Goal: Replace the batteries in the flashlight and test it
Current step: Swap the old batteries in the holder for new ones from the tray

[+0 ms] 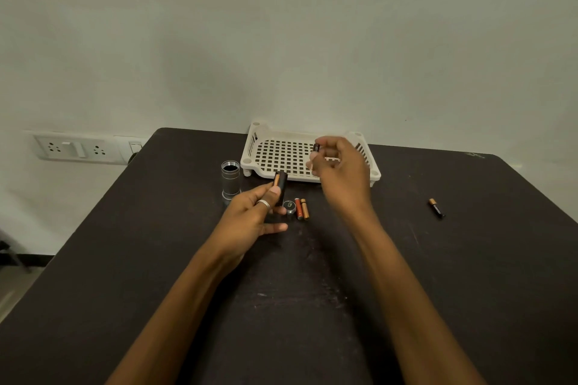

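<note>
My left hand point(250, 216) grips the black battery holder point(281, 186), one battery seated inside; my right hand point(339, 166) pinches another battery point(316, 147) above the white basket point(250, 151). The flashlight tube point(230, 180) stands open-mouthed beside it.

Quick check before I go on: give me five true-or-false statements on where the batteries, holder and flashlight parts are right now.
1. The left hand holds the black battery holder. True.
2. The flashlight body lies on its side in the basket. False: it stands upright on the table, left of the white basket.
3. The right hand pinches a battery above the basket. True.
4. Two orange batteries lie together by the end cap. True.
5. No battery lies right of the right arm. False: a lone battery lies there.
</note>
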The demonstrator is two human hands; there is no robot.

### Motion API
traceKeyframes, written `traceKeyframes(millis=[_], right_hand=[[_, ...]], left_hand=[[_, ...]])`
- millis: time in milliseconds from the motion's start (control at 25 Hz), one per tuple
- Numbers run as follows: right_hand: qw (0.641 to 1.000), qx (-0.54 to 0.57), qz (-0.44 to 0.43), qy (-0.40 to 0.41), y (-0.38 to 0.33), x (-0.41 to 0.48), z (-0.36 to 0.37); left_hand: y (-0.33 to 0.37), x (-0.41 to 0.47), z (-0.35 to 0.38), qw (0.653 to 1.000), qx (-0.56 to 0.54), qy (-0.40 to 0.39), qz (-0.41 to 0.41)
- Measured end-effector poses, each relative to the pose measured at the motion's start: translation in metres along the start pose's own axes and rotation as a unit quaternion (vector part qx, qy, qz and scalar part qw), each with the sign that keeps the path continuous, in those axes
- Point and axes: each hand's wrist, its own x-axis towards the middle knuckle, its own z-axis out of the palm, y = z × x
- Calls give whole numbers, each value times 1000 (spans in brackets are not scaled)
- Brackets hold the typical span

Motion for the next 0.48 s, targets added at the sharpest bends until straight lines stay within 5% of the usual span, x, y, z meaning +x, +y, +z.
traceKeyframes(millis=[160,480], right_hand=[[996,80,34,-15,-1,-39,-5],[998,-4,-13,-53,0,-62,12]], left_hand=[[2,-2,0,999,-36,11,-2],[-2,-1,-2,999,-45,-6,5]])
